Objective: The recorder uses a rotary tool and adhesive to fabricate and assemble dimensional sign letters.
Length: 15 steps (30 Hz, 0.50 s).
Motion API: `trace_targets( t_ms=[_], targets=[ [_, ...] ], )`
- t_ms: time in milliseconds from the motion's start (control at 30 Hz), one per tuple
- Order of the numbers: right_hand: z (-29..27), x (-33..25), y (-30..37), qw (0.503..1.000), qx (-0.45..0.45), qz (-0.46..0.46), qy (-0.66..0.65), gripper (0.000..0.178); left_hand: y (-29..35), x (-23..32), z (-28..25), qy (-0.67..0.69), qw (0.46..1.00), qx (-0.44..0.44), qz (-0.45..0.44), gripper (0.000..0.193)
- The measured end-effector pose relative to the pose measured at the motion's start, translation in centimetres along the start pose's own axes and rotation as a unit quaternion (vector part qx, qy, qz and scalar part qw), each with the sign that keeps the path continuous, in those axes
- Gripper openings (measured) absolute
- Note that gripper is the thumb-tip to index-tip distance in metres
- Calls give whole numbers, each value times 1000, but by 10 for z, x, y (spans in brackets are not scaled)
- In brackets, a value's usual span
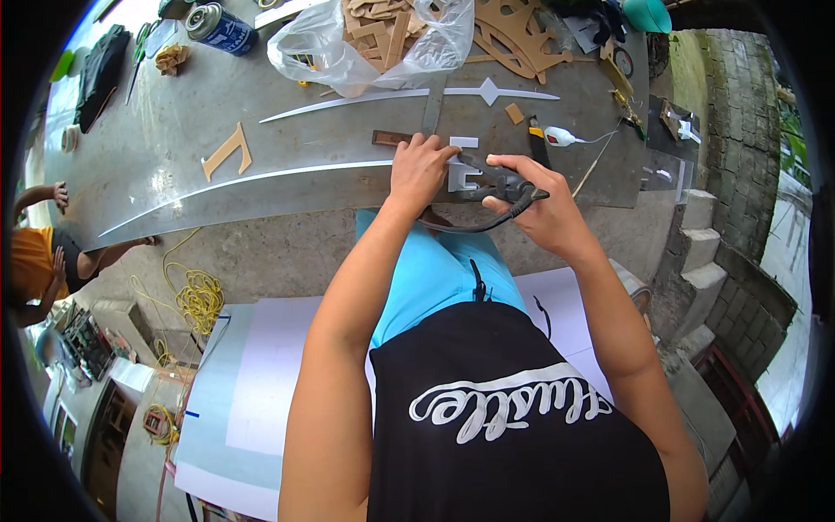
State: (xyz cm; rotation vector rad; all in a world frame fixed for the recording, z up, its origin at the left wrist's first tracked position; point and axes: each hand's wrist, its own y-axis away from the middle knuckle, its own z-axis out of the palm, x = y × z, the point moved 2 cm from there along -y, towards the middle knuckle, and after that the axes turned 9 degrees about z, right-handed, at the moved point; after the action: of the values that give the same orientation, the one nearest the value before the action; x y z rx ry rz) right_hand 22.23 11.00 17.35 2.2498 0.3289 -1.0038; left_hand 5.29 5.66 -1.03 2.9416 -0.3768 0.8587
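Observation:
My left hand (419, 170) is at the table's near edge, fingers drawn together over the right end of a long curved white strip (287, 173). Its fingertips touch a small white notched piece (461, 179), partly hidden between my hands. In my right hand (544, 196) is a black corded hand tool (500, 184), its front end pointing toward my left fingertips. The tool's thick cord loops below it; its exact kind is unclear. A short brown bar (390, 137) lies just beyond my left hand. A black-and-yellow cutter knife (537, 143) rests beyond my right hand.
On the metal table (322, 130) lie another white strip (374, 102), a tan cut-out (228, 153), a plastic bag (317, 48) of tan offcuts, a blue can (222, 30) and a small white bottle (561, 137). A person (39, 261) is at left, near a yellow cord (200, 300).

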Motion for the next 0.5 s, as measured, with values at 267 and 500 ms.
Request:
trace_targets(
  t_ms=[267,500],
  targets=[
    [1,-4,0,1000,-4,19,-8,56,2,0,-2,-1,1000,14,0,35],
    [2,-2,2,1000,0,6,6,56,3,1,-1,-3,1000,8,0,35]
  ],
)
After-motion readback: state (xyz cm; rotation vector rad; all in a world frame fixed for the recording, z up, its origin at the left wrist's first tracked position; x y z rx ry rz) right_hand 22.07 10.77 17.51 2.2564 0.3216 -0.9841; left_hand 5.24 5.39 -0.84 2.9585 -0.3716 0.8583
